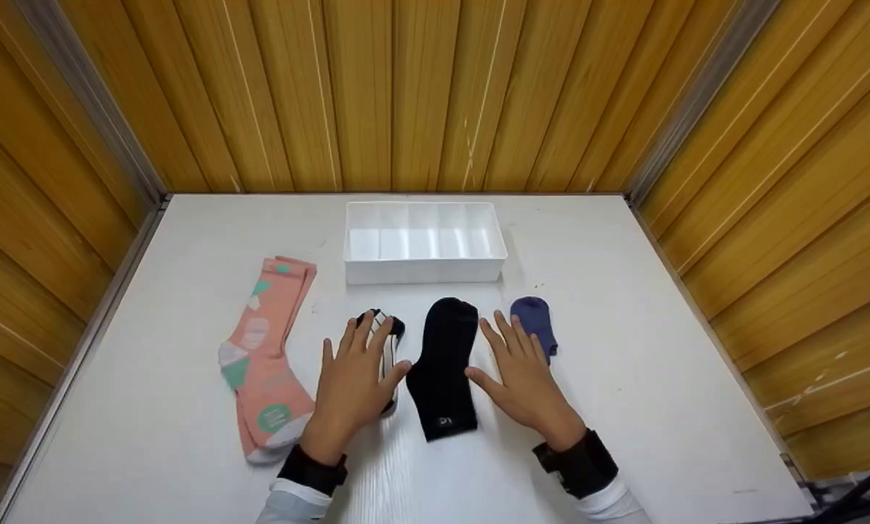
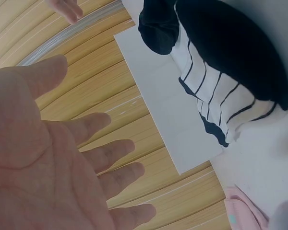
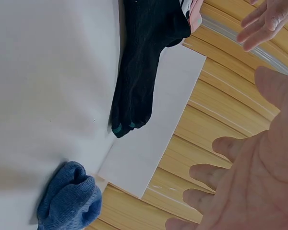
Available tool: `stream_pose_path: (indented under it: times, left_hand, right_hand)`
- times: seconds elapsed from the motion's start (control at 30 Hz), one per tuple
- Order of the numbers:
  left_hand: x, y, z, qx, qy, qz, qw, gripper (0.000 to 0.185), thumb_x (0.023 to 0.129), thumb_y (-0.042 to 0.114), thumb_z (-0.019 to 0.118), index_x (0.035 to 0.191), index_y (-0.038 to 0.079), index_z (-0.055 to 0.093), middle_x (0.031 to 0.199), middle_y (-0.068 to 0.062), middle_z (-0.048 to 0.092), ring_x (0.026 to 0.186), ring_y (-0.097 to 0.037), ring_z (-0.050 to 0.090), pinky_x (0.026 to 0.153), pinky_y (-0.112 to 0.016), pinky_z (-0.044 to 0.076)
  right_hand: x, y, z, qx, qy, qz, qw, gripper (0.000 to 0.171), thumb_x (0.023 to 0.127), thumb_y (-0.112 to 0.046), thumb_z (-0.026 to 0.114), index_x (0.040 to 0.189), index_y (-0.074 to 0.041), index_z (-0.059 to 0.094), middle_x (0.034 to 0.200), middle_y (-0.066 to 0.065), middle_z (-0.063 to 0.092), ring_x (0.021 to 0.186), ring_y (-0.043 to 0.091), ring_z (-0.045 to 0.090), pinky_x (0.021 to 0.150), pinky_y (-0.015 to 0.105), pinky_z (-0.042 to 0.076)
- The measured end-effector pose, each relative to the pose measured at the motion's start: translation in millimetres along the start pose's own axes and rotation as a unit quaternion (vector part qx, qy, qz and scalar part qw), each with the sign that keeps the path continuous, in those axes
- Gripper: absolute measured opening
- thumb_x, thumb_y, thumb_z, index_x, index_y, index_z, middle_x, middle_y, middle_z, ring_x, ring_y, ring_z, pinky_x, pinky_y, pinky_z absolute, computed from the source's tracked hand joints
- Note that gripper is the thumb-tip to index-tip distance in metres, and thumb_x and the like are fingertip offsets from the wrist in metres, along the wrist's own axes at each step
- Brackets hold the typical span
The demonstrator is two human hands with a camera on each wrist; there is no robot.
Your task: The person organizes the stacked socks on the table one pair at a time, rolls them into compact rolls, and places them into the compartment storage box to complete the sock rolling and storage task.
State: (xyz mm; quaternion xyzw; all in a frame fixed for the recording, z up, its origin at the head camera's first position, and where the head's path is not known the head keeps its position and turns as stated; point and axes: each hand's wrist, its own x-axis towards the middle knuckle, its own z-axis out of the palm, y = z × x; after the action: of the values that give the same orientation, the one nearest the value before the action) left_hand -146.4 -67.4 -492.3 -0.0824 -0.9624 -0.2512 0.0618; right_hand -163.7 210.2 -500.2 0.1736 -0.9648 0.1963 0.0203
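My left hand (image 1: 353, 382) hovers with spread fingers over a black-and-white striped sock (image 1: 389, 356), hiding part of it in the head view. The left wrist view shows that sock (image 2: 216, 81) below the palm, its white part lined in black. My right hand (image 1: 526, 382), fingers also spread, is held between a black sock (image 1: 446, 364) and a small blue sock (image 1: 535, 320). Both palms face down and hold nothing. To the left lies a pair of long pink socks (image 1: 268, 356) with green and white patches.
A white box (image 1: 425, 271) divided into several compartments stands behind the socks on the white table (image 1: 624, 437). Wood-patterned panels (image 1: 420, 94) wall in the back and both sides. A dark cable (image 1: 868, 480) shows at the lower right corner.
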Motion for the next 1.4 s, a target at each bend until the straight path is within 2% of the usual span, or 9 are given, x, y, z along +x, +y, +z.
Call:
stream_pose_path:
  times: [0.57,0.67,0.73,0.83,0.97,1.07,1.17,1.27,1.4]
  left_hand:
    - [-3.6,3.1,4.5,-0.004,-0.001,0.006,1.0000,0.072,0.097,0.055,0.059,0.157,0.018,0.041,0.165,-0.015,0.032,0.154,-0.040,0.026,0.114,-0.075,0.020]
    - [-7.1,6.3,8.6,-0.009,-0.001,0.030,0.9995,0.070,0.095,0.054,0.062,0.152,0.016,0.047,0.164,-0.016,0.034,0.152,-0.040,0.030,0.114,-0.073,0.024]
    - [-10.2,9.5,13.2,-0.009,-0.008,0.058,0.9982,0.065,0.093,0.052,0.067,0.146,0.016,0.055,0.161,-0.015,0.039,0.149,-0.039,0.035,0.113,-0.068,0.031]
    - [-15.2,16.0,21.9,0.000,-0.034,0.111,0.9932,0.055,0.088,0.047,0.076,0.133,0.017,0.064,0.147,-0.009,0.052,0.135,-0.032,0.050,0.103,-0.057,0.045]
    - [-21.6,24.3,36.6,0.029,-0.072,0.163,0.9836,0.048,0.079,0.042,0.085,0.117,0.017,0.070,0.113,-0.001,0.062,0.101,-0.021,0.060,0.082,-0.041,0.052]
    - [-25.7,27.1,47.8,0.051,-0.088,0.173,0.9796,0.045,0.073,0.038,0.090,0.108,0.017,0.071,0.099,0.001,0.062,0.086,-0.018,0.061,0.072,-0.035,0.052]
    - [-27.8,27.2,57.1,0.065,-0.091,0.170,0.9792,0.042,0.068,0.030,0.092,0.102,0.017,0.071,0.093,0.002,0.062,0.080,-0.018,0.063,0.067,-0.034,0.052]
    - [-27.5,26.8,64.3,0.079,-0.076,0.170,0.9794,0.038,0.066,0.024,0.092,0.097,0.016,0.071,0.090,0.002,0.063,0.076,-0.019,0.064,0.064,-0.034,0.052]
    - [-25.2,27.6,70.7,0.093,-0.047,0.179,0.9783,0.024,0.069,0.018,0.088,0.087,0.015,0.072,0.083,0.001,0.064,0.069,-0.021,0.066,0.060,-0.035,0.052]
  right_hand:
    - [-3.6,-0.6,6.2,0.009,-0.010,-0.005,1.000,0.082,0.098,-0.062,0.052,0.163,-0.020,0.024,0.171,0.010,0.015,0.158,0.038,0.009,0.121,0.068,0.012]
    - [-7.2,-1.6,7.2,0.018,-0.036,-0.017,0.999,0.084,0.095,-0.060,0.059,0.162,-0.020,0.028,0.171,0.011,0.017,0.156,0.040,0.016,0.120,0.068,0.016]
    - [-10.4,-2.2,8.2,0.020,-0.054,-0.041,0.998,0.087,0.089,-0.059,0.069,0.158,-0.018,0.036,0.166,0.013,0.028,0.150,0.041,0.030,0.116,0.066,0.027]
    - [-15.4,-3.1,10.7,0.021,-0.085,-0.086,0.992,0.083,0.078,-0.053,0.083,0.146,-0.015,0.052,0.147,0.008,0.048,0.126,0.029,0.052,0.103,0.051,0.046]
    - [-20.9,-2.6,19.5,0.011,-0.128,-0.134,0.983,0.062,0.075,-0.044,0.088,0.127,-0.018,0.065,0.121,-0.004,0.057,0.104,0.014,0.056,0.088,0.035,0.051]
    - [-23.4,-2.3,27.0,0.005,-0.144,-0.151,0.978,0.047,0.077,-0.034,0.087,0.118,-0.020,0.067,0.119,-0.007,0.060,0.108,0.011,0.058,0.092,0.033,0.051]
    - [-23.4,-3.9,32.4,-0.001,-0.129,-0.166,0.978,0.039,0.077,-0.026,0.087,0.111,-0.020,0.069,0.119,-0.007,0.062,0.107,0.012,0.061,0.092,0.033,0.053]
    - [-21.7,-5.9,35.9,-0.016,-0.097,-0.180,0.979,0.031,0.078,-0.020,0.086,0.105,-0.019,0.070,0.111,-0.007,0.065,0.098,0.013,0.062,0.085,0.032,0.054]
    - [-20.0,-7.4,39.1,-0.030,-0.075,-0.186,0.979,0.024,0.080,-0.019,0.082,0.101,-0.017,0.070,0.101,-0.005,0.066,0.089,0.013,0.062,0.078,0.031,0.054]
